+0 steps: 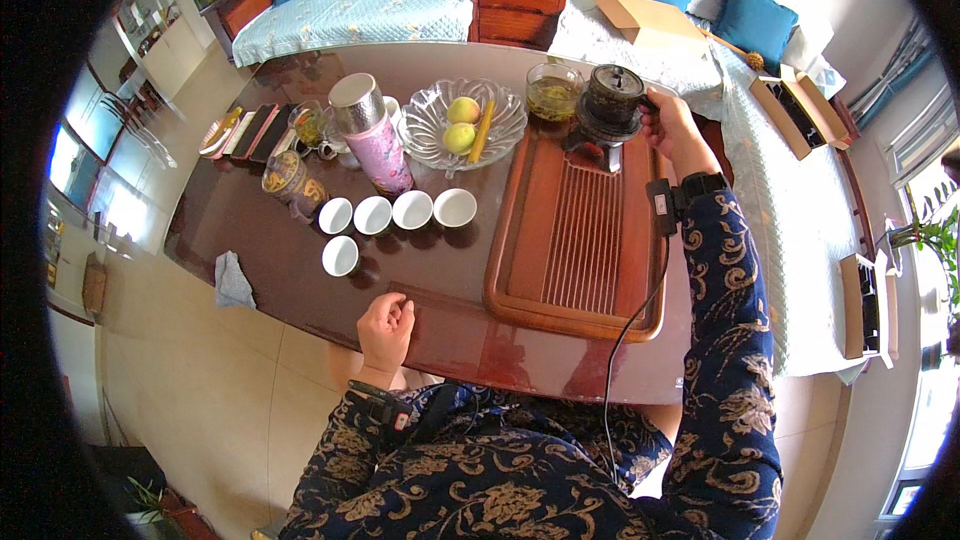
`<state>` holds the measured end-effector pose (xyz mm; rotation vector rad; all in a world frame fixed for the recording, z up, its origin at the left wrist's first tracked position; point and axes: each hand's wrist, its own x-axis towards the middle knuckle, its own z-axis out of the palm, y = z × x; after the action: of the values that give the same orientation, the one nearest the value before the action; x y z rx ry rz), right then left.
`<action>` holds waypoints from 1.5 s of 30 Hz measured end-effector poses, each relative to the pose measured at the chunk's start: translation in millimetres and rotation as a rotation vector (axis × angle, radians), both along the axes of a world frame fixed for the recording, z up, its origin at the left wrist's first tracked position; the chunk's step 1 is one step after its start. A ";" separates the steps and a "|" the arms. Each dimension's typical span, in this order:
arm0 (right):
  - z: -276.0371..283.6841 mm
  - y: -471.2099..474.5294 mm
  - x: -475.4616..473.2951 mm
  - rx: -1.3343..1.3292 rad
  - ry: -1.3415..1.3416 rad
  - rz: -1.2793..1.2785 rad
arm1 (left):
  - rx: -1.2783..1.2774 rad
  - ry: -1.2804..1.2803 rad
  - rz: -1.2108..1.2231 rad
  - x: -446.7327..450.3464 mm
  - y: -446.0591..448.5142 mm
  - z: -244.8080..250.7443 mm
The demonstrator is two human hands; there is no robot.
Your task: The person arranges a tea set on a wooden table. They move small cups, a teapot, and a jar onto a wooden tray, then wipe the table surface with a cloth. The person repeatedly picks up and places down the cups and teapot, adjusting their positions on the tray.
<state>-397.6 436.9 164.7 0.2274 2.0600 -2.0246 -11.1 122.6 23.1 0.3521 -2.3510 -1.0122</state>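
My right hand point(670, 124) grips the handle of a dark glass teapot point(613, 101) at the far end of a wooden tea tray point(517, 240) with a slatted middle. Whether the pot rests on the tray or is lifted is unclear. Beside it stands a glass bowl point(553, 94) of greenish tea leaves and liquid. My left hand point(387, 330), fingers curled, holds nothing at the near table edge. Several white cups stand in a row, the rightmost cup point(454, 208) nearest the tray; another cup point(340, 256) sits in front.
Behind the cups are a pink flowered flask point(375, 154), a glass fruit bowl point(420, 124) with two fruits, and a patterned lidded mug point(292, 180). A grey cloth point(234, 281) hangs over the table's left edge. A black cable point(611, 375) runs from my right wrist across the tray's corner.
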 end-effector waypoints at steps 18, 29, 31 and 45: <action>-3.2 3.2 -13.0 0.185 0.232 0.045 | -0.010 0.032 -0.007 -0.5 -0.3 -0.3; -0.3 14.8 -19.6 0.432 0.242 0.038 | 0.000 0.014 -0.015 0.7 -2.0 -1.5; 8.4 7.4 -19.6 0.517 0.425 0.025 | 0.005 0.060 -0.020 -0.1 -1.6 -1.8; 37.3 -39.7 -9.1 0.885 0.660 0.435 | -0.019 0.023 0.008 -1.0 -3.1 -7.9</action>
<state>-406.7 397.3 202.0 -0.7741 2.9323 -0.8853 -12.1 119.5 15.2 0.3401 -2.3352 -0.9848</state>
